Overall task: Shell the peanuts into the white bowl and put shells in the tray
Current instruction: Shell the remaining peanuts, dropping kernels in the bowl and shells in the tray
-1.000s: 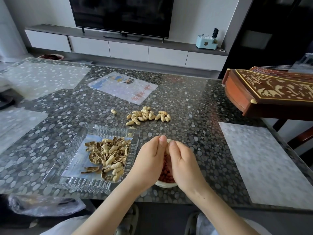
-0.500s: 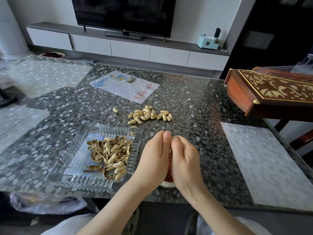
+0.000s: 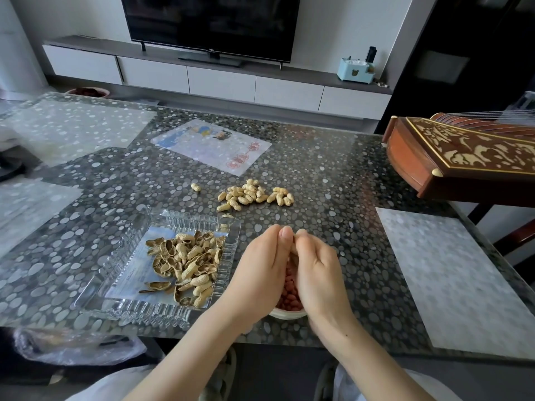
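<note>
Head view: the only view I have, looking down over both forearms.
Left hand [image 3: 260, 264]: fingers curled, tips meeting the right hand's; it pinches the held peanut [image 3: 293, 250], of which I see only a pale sliver.
Right hand [image 3: 318, 270]: curled the same way, pinching the other side of that peanut.
White bowl [image 3: 286, 314]: directly under both hands, with only its near rim showing; red kernels [image 3: 289, 293] lie in it below the palms.
Tray [image 3: 144, 311]: just left of the left hand, with the shells [image 3: 188, 261] heaped toward the side nearest that hand.
Pile of peanuts [image 3: 252, 195]: on the table [image 3: 333, 175], beyond the fingertips and apart from them.
Step in hand: cracking over the bowl, as I judge it.
Doing it well: I would keep both hands centred over the bowl so the kernels drop straight in. I would press at the seam with the thumbs, not crush. Both shell halves should stay in the fingers for the short carry left.
Count: two hands, one bowl, one tray and one held peanut. One lone peanut [image 3: 196, 186] sits left of the pile. The pile holds roughly two dozen, overlapping. Shells and kernels are too heaped or hidden for me to count.
</note>
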